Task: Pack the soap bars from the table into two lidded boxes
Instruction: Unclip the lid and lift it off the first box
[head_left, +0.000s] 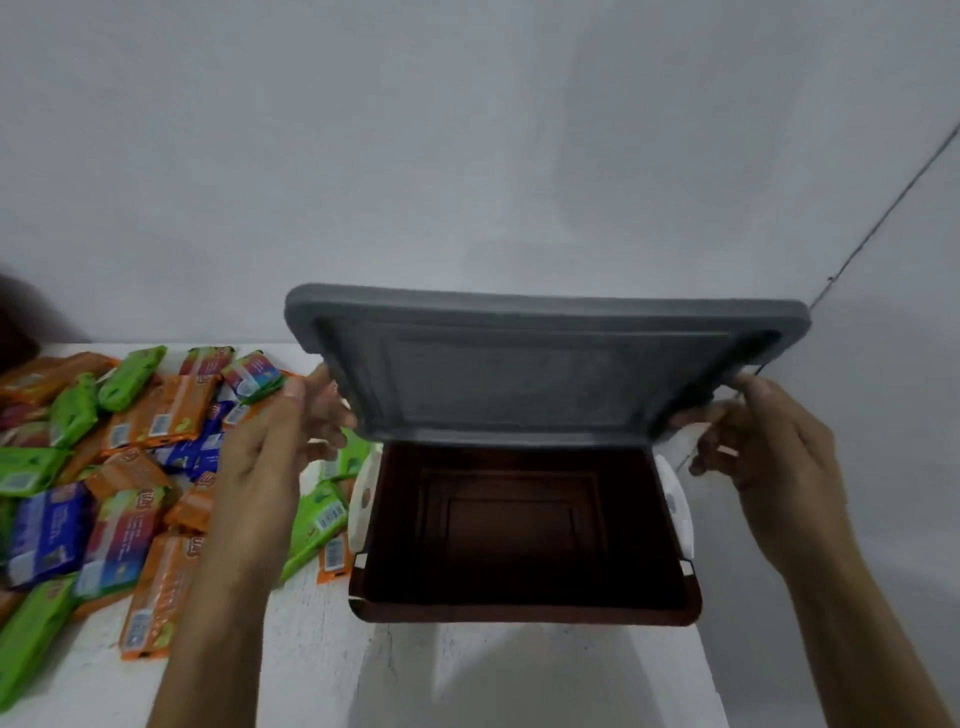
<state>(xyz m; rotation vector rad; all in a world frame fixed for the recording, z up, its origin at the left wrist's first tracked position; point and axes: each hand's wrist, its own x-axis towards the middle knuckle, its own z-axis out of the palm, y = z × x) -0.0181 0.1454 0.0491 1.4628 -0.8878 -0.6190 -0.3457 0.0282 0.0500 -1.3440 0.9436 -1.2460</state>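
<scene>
A dark brown box stands open on the white table, its inside bare. Above its far edge I hold the grey lid tilted up, underside facing me. My left hand grips the lid's left edge and my right hand grips its right edge. Wrapped soap bars in orange, green, blue and red packets lie heaped on the table to the left of the box.
White latch handles stick out on both sides of the box. A plain grey wall stands close behind the white table. A dark object sits at the far left edge.
</scene>
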